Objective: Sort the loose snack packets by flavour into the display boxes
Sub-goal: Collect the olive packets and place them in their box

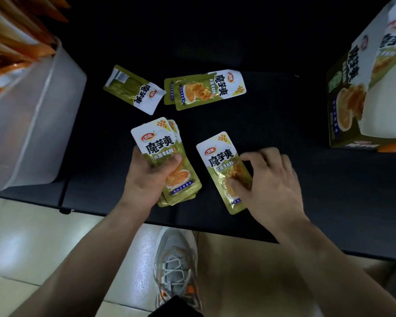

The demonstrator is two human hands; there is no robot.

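My left hand (pixel 146 179) grips a stack of green-and-white snack packets (pixel 160 145), thumb across the front. A single green packet (pixel 217 161) lies face up on the black table (pixel 284 110); my right hand (pixel 268 179) rests on its lower half, thumb and fingers pinching it. Further back lie a face-down green packet (pixel 135 90) and two overlapping green packets (pixel 204 89). The green display box (pixel 352 92) of the same flavour stands at the right edge.
A translucent plastic bin (pixel 32 115) with orange packets (pixel 12 37) stands at the left. The table's front edge runs just below my hands. Beneath it are a tiled floor and my grey shoe (pixel 176 266).
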